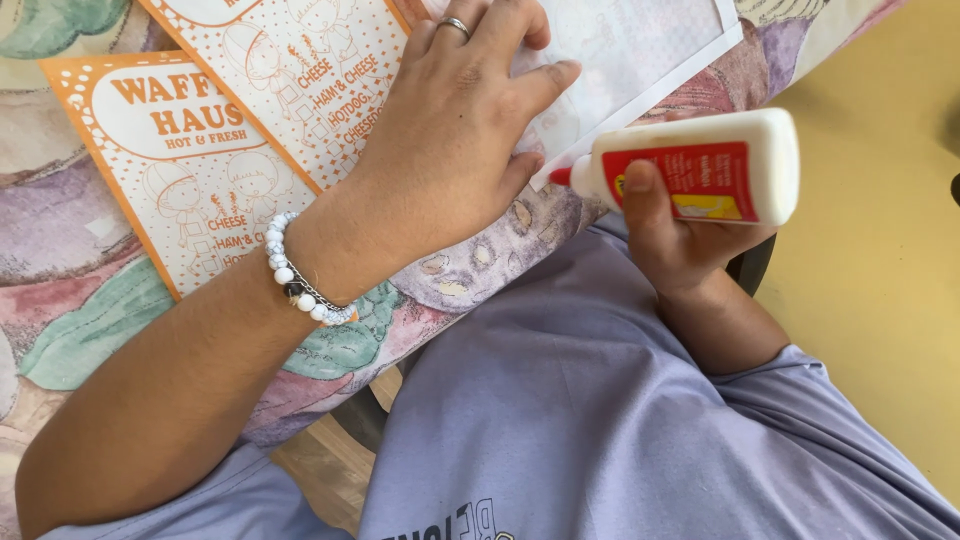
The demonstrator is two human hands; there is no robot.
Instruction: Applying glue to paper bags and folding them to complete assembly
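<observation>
Left hand (450,130) presses flat on white sheet (640,50); right hand (680,235) grips glue bottle (700,170) at its edge.

Bright, even daylight, warm in tone. Soft shadow beneath the left hand (450,150) on the white sheet (640,50); deeper shade under the table (60,250) edge, across the lilac shirt (560,400). Mild glare on the glue bottle (700,165). Sharp focus throughout, slight softness toward the corners, no motion blur.
</observation>
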